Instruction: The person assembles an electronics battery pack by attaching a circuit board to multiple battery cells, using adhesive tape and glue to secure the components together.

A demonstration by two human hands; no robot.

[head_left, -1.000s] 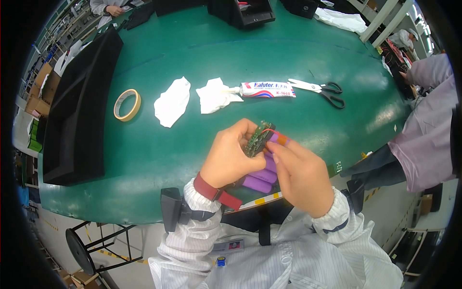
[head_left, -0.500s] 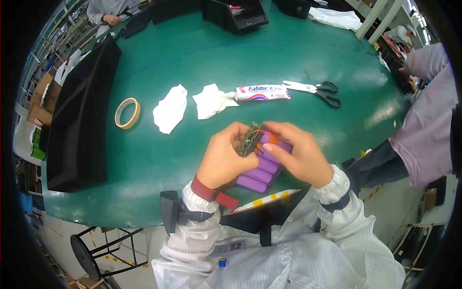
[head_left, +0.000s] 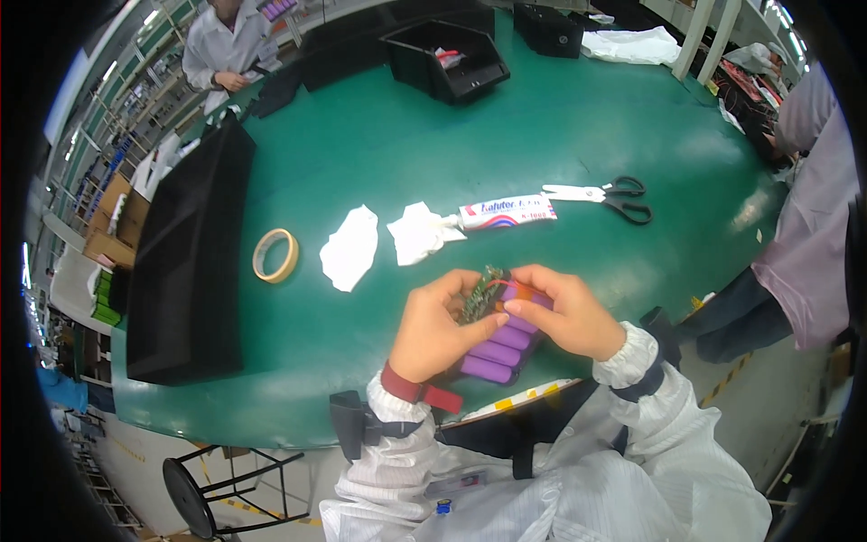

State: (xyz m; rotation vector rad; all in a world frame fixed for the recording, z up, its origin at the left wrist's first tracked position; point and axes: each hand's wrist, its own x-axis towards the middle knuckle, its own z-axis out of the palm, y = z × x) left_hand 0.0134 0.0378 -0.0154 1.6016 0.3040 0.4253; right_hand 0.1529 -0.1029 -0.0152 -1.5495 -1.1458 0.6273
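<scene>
Right hand (head_left: 578, 318) shifted, purple cells (head_left: 499, 351) part-hidden, circuit board (head_left: 476, 302) apparently too

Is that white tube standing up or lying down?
Lying down: the tube is stretched out along the green table, with its nozzle end pointing toward a crumpled white scrap.

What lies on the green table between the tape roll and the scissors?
In the head view, left to right: a white scrap, a second white scrap and a white tube.
</scene>
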